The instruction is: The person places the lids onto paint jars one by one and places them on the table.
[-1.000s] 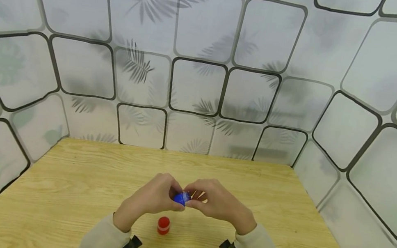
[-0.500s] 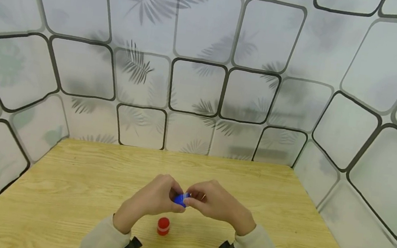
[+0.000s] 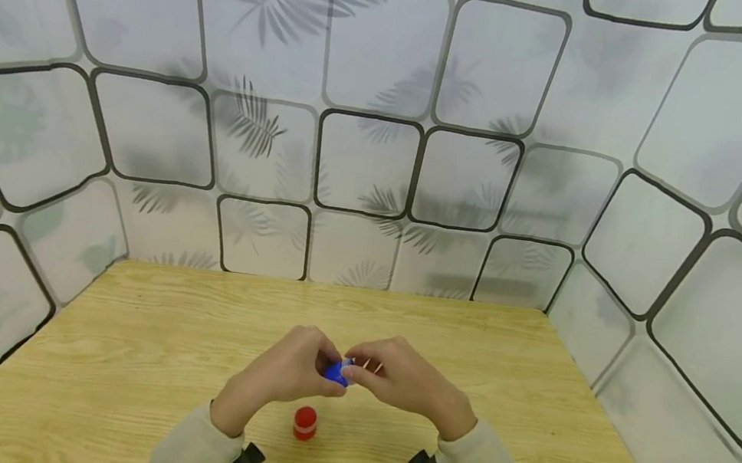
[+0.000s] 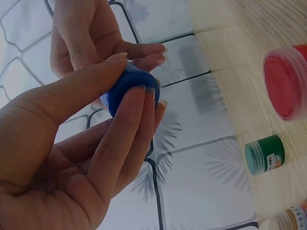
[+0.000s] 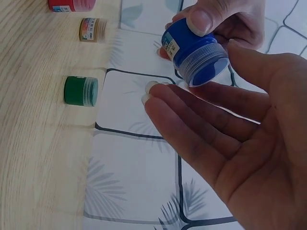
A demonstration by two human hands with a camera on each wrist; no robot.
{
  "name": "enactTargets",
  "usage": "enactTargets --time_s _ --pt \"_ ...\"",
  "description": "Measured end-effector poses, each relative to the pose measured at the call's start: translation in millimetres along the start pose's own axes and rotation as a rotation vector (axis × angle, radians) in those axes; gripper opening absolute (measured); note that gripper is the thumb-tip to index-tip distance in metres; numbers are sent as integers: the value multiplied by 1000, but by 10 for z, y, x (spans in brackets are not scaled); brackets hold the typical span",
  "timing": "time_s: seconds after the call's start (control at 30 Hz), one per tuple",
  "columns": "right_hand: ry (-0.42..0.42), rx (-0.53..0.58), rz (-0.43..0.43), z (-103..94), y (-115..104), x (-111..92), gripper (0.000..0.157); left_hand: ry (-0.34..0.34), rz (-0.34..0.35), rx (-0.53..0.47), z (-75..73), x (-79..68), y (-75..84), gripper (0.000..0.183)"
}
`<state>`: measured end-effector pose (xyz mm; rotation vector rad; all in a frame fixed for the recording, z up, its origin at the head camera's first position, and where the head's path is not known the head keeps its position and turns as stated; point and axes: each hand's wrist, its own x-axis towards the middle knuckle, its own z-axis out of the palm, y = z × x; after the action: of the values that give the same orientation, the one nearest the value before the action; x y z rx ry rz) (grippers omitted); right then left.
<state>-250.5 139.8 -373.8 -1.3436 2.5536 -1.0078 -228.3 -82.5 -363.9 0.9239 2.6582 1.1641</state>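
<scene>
My left hand (image 3: 292,365) holds a small blue paint jar (image 4: 136,86), its thumb on one side and fingertips on the other. The jar (image 5: 192,45) is tilted above the table, with a pale label and a clear ridged lid (image 5: 205,66) facing my right hand (image 3: 402,374). That hand's thumb and index finger pinch at the lid, one on each side; the other fingers are extended away from it. On the table in the head view, a red paint jar (image 3: 305,423) stands in front of the hands, nearer my left wrist.
The wrist views also show a green paint jar (image 4: 265,155) (image 5: 80,91), a brownish jar (image 5: 93,29) and a red jar (image 4: 287,82). Beneath lies a light wood table (image 3: 194,310). Patterned curtain or wall panels (image 3: 369,162) enclose it at the back and sides.
The right thumb and fingers have shifted slightly left at the lid, and the right fingers have curled, then spread a little. The left hand, blue jar and red jar stay nearly in place.
</scene>
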Motion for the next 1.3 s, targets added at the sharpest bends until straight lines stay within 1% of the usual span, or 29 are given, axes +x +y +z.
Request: enactTargets --time_s 0.1,0.23,0.37,0.53,0.73,1.07,1.3 --pt "0 -22 -6 -7 6 -13 37 7 -14 -4 -14 -1 -2 12" --pt "5 -9 -28 -15 14 -30 39 11 -30 -9 -32 -5 -3 15" --pt "17 23 -53 -22 9 -35 34 10 -39 -9 -37 -6 -1 15" --pt "25 47 -64 -19 0 -28 28 13 -39 -13 -35 -7 0 14" --pt "32 30 -75 -11 -8 -23 24 12 -26 -21 -26 -9 -5 12" --pt "20 26 -45 -17 -34 -25 21 7 -25 -27 -14 -12 4 10" --pt "19 -5 -49 -23 -55 -20 18 -3 -23 -30 -4 -16 13 10"
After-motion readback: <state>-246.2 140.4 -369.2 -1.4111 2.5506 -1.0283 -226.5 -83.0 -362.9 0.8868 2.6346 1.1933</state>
